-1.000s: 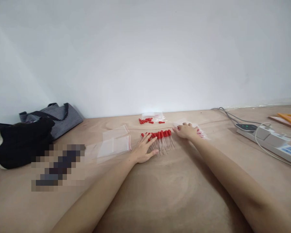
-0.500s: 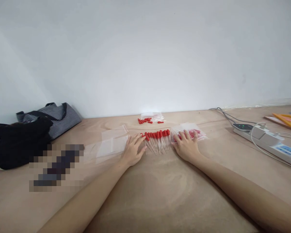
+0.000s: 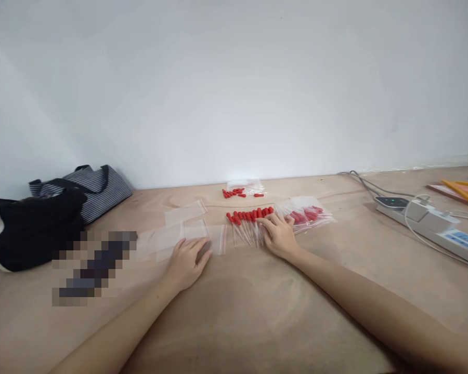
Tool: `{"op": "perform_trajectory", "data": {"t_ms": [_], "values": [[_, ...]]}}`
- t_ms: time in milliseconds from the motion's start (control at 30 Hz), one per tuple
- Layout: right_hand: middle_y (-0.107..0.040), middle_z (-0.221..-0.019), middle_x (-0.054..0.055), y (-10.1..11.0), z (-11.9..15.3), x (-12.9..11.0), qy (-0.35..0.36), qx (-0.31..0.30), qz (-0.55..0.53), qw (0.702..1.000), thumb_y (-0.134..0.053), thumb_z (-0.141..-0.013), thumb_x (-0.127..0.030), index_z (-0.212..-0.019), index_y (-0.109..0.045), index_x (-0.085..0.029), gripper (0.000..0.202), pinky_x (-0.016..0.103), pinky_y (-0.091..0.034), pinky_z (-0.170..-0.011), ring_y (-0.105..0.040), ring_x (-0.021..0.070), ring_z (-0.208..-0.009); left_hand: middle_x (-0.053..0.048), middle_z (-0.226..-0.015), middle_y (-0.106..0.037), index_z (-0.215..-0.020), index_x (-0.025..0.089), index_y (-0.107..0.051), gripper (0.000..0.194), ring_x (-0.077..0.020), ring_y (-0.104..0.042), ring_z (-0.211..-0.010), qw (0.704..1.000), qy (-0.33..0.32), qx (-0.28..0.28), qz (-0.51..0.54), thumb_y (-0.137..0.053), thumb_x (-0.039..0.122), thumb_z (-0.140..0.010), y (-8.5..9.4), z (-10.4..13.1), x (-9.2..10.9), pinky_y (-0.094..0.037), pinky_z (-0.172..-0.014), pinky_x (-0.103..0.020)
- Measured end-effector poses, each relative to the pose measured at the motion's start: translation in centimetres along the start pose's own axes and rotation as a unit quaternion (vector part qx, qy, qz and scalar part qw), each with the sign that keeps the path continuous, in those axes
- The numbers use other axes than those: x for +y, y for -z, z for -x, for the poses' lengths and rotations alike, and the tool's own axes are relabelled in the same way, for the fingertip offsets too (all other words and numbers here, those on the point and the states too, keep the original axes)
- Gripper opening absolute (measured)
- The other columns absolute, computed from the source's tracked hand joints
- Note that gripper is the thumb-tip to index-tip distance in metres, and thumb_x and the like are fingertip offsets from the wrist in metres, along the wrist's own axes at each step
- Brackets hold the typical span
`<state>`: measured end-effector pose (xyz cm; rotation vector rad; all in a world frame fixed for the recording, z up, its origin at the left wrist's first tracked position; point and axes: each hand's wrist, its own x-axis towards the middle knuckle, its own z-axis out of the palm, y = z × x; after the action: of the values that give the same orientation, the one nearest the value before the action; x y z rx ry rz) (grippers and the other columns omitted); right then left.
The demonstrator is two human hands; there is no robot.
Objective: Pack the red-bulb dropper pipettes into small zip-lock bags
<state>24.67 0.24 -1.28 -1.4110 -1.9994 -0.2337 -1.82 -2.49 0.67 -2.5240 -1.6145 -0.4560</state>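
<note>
Left hand (image 3: 187, 262): has moved off the dropper row (image 3: 254, 214) since half a second ago and lies over the clear bags (image 3: 195, 229), fingers loose, gripping nothing I can see.
Right hand (image 3: 278, 235): has shifted from the filled bag (image 3: 312, 214) to the row's right end, fingers bent over it; whether they pinch anything, I cannot tell.
Dropper row: on the table (image 3: 226, 317) between the hands, bulbs toward the wall, slim see-through stems fanned nearer the person.
Handling: best, I'd judge, to gather by the bulbs, lightly, keeping tips aligned; thin film probably parts easier with a fingertip rub.
Clear bags: flat, filmy, overlapping, with red-lined closures.
Filled bag: glossy, crinkled plastic over red bulbs, just beside the right hand.
Loose bulbs (image 3: 229, 195): smooth, matte red, by the rear bag (image 3: 244, 185).
Table: pale, grained wood.
</note>
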Motion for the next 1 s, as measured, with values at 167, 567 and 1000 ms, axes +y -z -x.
{"op": "perform_trajectory", "data": {"t_ms": [167, 567, 1000], "values": [[-0.056, -0.095, 0.008, -1.3, -2.2, -1.0, -0.089, -0.011, 0.013, 0.996, -0.043, -0.079, -0.038, -0.104, -0.056, -0.023, 0.032, 0.037, -0.02, -0.077, -0.042, 0.022, -0.091, -0.013, -0.121, -0.049, -0.114, 0.014, -0.051, 0.048, -0.0272, -0.043, -0.112, 0.999, -0.052, 0.01, 0.002, -0.044, 0.046, -0.078, 0.1, -0.4, 1.6, -0.03, -0.094, -0.044], [-0.059, -0.097, 0.008, -2.8, -4.7, -1.5, -0.206, -0.061, 0.014, 0.977, -0.044, -0.075, -0.031, -0.098, -0.059, -0.022, 0.029, 0.041, -0.023, -0.078, -0.045, 0.0255, -0.096, -0.013, -0.12, -0.05, -0.122, 0.013, -0.044, 0.056, -0.0278, -0.04, -0.115, 0.994, -0.084, -0.056, 0.047, -0.046, 0.049, -0.078, 0.4, -0.6, 1.8, -0.022, -0.1, -0.046], [-0.062, -0.095, 0.009, -3.6, -5.7, -0.8, -0.235, -0.007, -0.156, 0.959, -0.041, -0.079, -0.025, -0.11, -0.05, -0.016, 0.034, 0.038, -0.029, -0.082, -0.051, 0.023, -0.094, -0.015, -0.131, -0.038, -0.129, 0.01, -0.032, 0.064, -0.0259, -0.033, -0.12, 0.992, -0.053, -0.084, 0.083, -0.043, 0.05, -0.079, -0.7, -2.3, 2.5, -0.027, -0.099, -0.042]]}}
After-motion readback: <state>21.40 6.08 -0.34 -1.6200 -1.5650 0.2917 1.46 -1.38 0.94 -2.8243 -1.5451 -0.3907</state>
